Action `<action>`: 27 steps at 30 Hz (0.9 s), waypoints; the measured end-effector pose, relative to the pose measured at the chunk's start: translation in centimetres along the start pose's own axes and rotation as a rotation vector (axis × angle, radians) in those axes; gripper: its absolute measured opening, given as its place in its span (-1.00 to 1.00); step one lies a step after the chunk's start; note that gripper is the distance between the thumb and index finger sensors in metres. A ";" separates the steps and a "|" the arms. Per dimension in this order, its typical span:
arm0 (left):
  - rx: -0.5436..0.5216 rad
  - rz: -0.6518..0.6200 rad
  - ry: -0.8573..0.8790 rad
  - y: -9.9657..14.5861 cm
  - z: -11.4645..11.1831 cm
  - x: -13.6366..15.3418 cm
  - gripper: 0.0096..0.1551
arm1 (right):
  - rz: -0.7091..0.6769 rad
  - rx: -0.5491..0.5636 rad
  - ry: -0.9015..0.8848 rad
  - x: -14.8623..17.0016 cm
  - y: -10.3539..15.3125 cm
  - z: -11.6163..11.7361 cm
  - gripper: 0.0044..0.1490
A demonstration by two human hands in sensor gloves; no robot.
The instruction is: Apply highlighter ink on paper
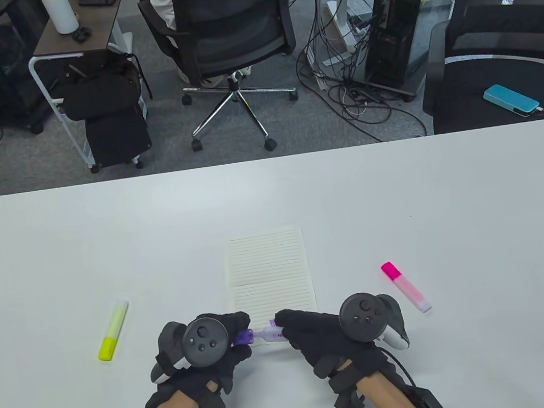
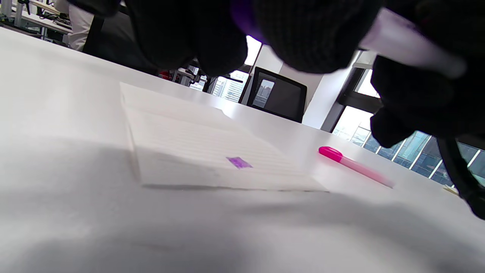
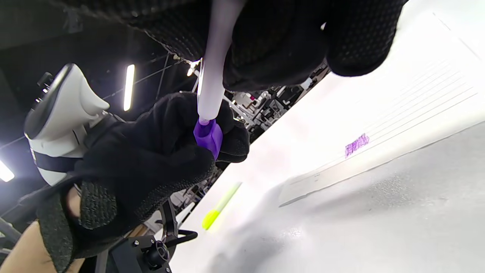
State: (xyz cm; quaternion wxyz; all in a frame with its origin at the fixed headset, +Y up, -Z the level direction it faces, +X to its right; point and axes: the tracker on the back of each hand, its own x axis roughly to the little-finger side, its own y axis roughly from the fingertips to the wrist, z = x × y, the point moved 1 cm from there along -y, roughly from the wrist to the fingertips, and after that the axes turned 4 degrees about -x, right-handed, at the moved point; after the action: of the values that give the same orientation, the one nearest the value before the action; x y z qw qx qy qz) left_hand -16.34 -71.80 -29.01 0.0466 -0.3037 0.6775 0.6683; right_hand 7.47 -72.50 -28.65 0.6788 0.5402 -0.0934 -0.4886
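The left hand [image 1: 207, 351] is curling its gloved fingers round the purple cap [image 1: 244, 337], which is sitting at the end of the pale marker [image 1: 270, 336]; whether the cap is fully seated or a little pulled off is hard to tell, since the knuckles are covering most of it. The right hand [image 1: 323, 332] is wrapping thumb and fingers round the marker's barrel, hiding its far end and part of the printed lettering. Both hands are hovering just above the desk [image 1: 456, 195] at the near edge of the paper [image 1: 269, 271], and the marker is lying level between them. Left of the hands a yellow marker [image 1: 113, 330] is lying on the desk, a slim square-edged stick with a bright cap and a paler translucent barrel. The paper is a thin ruled sheet, upright in the table view, its near edge being partly hidden by the hands; a small purple mark [image 3: 357, 144] is showing on its lower lines in both wrist views [image 2: 238, 162]. Right of the hands a pink marker [image 1: 406, 287] is lying aslant, glossy cap and frosted barrel. The gloves are looking like black knit with a dotted grip texture, and a round dark tracker is sitting on the back of each hand. In the left wrist view the fingers are blurring into dark shapes along the top edge.
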 end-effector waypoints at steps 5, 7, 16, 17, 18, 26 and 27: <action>-0.043 -0.078 -0.002 0.1 0.0 -0.9 -0.23 | -0.011 -0.020 -0.032 0.0 -0.2 0.6 -0.49; -0.063 -0.117 0.069 0.0 -0.1 -0.9 -0.25 | -0.019 -0.023 -0.082 0.1 -0.2 0.5 -0.49; -0.234 -0.246 -0.061 0.5 0.7 -3.0 -0.31 | -0.035 -0.018 -0.173 0.3 -0.4 0.4 -0.49; -0.222 -0.245 -0.087 0.5 0.6 -3.1 -0.31 | -0.027 -0.021 -0.168 0.4 -0.4 0.6 -0.49; -0.224 -0.250 -0.091 0.5 0.5 -3.2 -0.31 | -0.028 -0.022 -0.174 0.4 -0.6 0.8 -0.50; -0.187 -0.172 -0.115 0.4 0.7 -2.9 -0.31 | -0.010 -0.021 -0.165 0.5 -0.6 0.5 -0.49; -0.148 -0.136 -0.125 0.3 0.6 -2.5 -0.30 | -0.008 -0.032 -0.151 0.6 -0.7 0.5 -0.47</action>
State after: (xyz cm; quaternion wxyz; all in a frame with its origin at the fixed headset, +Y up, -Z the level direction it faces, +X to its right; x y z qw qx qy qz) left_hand -14.62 -70.37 -27.67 0.1115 -0.3094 0.5997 0.7295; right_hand 7.06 -73.23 -29.23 0.6764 0.4914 -0.1345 -0.5318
